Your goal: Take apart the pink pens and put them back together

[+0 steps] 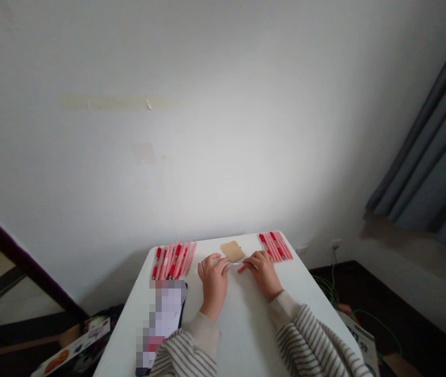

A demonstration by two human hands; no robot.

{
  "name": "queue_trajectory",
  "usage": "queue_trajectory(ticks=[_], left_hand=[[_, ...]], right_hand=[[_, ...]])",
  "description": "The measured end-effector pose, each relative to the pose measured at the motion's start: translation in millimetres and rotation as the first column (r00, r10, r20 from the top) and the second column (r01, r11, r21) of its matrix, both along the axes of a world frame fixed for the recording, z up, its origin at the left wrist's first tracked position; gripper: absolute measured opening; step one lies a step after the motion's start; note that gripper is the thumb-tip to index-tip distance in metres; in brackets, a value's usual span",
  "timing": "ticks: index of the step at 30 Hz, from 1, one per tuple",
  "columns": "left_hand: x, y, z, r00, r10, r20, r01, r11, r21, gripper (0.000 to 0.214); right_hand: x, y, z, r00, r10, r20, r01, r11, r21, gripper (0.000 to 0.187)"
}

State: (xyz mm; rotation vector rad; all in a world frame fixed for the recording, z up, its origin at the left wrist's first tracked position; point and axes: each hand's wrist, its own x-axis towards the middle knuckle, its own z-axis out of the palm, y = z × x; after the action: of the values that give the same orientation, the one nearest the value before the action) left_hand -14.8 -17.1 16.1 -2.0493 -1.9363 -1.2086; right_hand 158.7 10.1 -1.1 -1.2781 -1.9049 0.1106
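Note:
Both hands rest on a white table (242,324). My left hand (213,280) and my right hand (263,269) pinch the two ends of a thin pen (237,265) held between them; its left part looks white and its right end red. A row of pink and red pens (174,260) lies to the left of my left hand. A second row of pink and red pens (276,245) lies beside my right hand. A small brown cardboard piece (232,251) sits just beyond the hands.
A dark phone with a blurred screen (163,324) lies at the table's left near edge. A white wall stands behind the table. Grey curtains (435,167) hang at the right. Boxes and green cables lie on the floor on both sides.

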Motion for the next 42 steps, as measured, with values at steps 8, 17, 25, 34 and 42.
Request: queue_trajectory(ticks=[8,17,25,34,42], left_hand=[[-5.3,-3.8,1.3,0.963,0.229,-0.146,-0.236,0.971,-0.035,0.022],[-8.7,-2.4,-0.9,0.92,0.309,-0.24,-0.327,0.944,-0.036,0.019],[-7.2,-2.1,3.4,0.954,0.261,-0.15,-0.272,0.96,-0.059,0.018],[-7.6,-2.8,4.0,0.976,0.2,-0.091,-0.203,0.979,-0.029,0.016],[-7.1,-3.7,6.3,0.981,0.181,-0.073,-0.184,0.982,-0.04,0.016]], right_hand=[[2.6,2.9,-2.1,0.997,-0.061,-0.041,0.062,0.998,0.023,0.013],[3.1,1.9,-1.4,0.996,-0.072,-0.052,0.074,0.997,0.028,0.013],[5.3,3.4,-3.1,0.991,-0.123,-0.044,0.124,0.992,0.03,0.017],[4.9,2.1,-1.3,0.991,-0.128,-0.05,0.13,0.991,0.037,0.02],[3.9,1.8,-2.6,0.992,-0.109,-0.055,0.111,0.993,0.039,0.019]])
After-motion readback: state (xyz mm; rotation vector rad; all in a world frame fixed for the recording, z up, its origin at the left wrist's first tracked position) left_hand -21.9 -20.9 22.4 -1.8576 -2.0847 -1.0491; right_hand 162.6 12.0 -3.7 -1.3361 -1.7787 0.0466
